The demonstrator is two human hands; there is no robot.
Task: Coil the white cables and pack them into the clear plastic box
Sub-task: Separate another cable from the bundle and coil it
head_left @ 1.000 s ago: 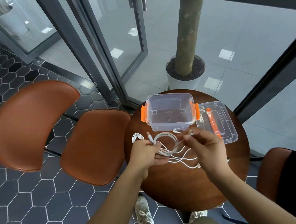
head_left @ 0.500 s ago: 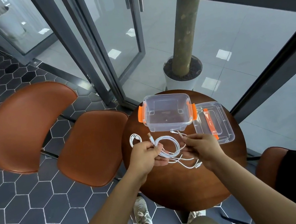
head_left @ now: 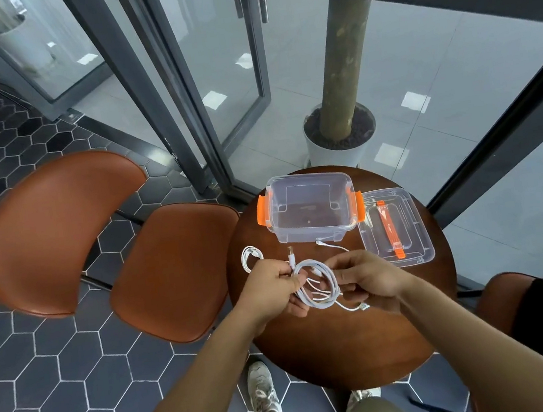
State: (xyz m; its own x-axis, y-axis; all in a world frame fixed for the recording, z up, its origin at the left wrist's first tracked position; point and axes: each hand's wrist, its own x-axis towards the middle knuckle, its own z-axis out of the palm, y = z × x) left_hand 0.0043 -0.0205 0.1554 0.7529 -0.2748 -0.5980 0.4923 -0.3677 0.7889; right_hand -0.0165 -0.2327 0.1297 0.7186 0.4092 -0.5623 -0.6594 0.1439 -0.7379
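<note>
Over the round wooden table [head_left: 350, 344], my left hand [head_left: 270, 289] pinches the left side of a white cable coil [head_left: 318, 284], its USB plug sticking up toward the box. My right hand [head_left: 366, 278] grips the same coil on its right side. A loose tail with a plug [head_left: 362, 307] lies on the table below the coil. Another small coiled white cable [head_left: 249, 257] rests on the table's left edge. A further white cable end [head_left: 332, 245] lies in front of the clear plastic box [head_left: 312, 209], which stands open with orange latches and nothing inside.
The box's clear lid [head_left: 395, 227] with an orange handle lies to the right of the box. A brown leather chair [head_left: 96, 249] stands left of the table, another seat [head_left: 503, 299] at right. Glass doors and a potted trunk [head_left: 345, 120] are behind the table.
My right hand has dropped from near the box down to the coil's right side, bringing more cable into the loops. My left hand has kept its hold.
</note>
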